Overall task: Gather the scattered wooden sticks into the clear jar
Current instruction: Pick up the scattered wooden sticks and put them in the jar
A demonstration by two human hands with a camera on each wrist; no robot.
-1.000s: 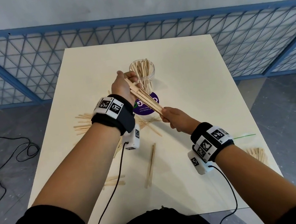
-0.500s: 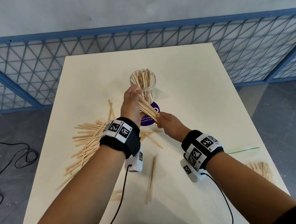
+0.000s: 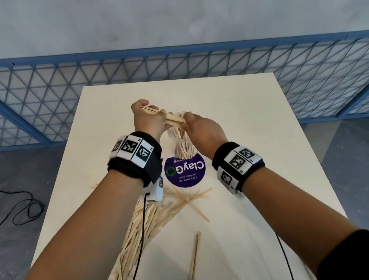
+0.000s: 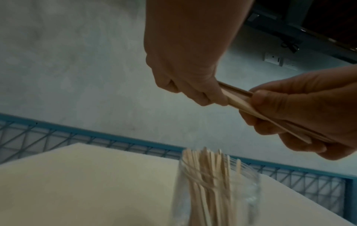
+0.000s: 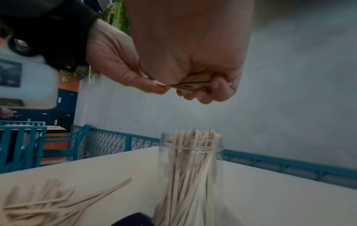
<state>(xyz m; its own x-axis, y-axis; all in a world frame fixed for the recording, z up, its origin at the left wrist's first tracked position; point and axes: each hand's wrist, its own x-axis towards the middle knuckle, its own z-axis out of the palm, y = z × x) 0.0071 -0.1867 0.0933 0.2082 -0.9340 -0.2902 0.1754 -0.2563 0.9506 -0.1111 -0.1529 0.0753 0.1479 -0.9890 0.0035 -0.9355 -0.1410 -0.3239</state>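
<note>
Head view, loose sticks (image 3: 152, 220) lower centre, both hands, left hand (image 3: 147, 119) and right hand (image 3: 203, 129), gripping a bundle (image 3: 173, 118), now raised over the jar (image 3: 183, 145), hiding its rim.

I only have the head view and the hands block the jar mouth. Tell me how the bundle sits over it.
Observer: The left wrist view shows the bundle of sticks held clear above the jar, not touching the sticks in it.
Operator: Report each hand's grip.
Observer: The left hand wraps its fingers round one end; the right hand pinches the other.
Operator: Describe the jar's fill.
Observer: In the right wrist view the standing sticks poke just past the rim.
</note>
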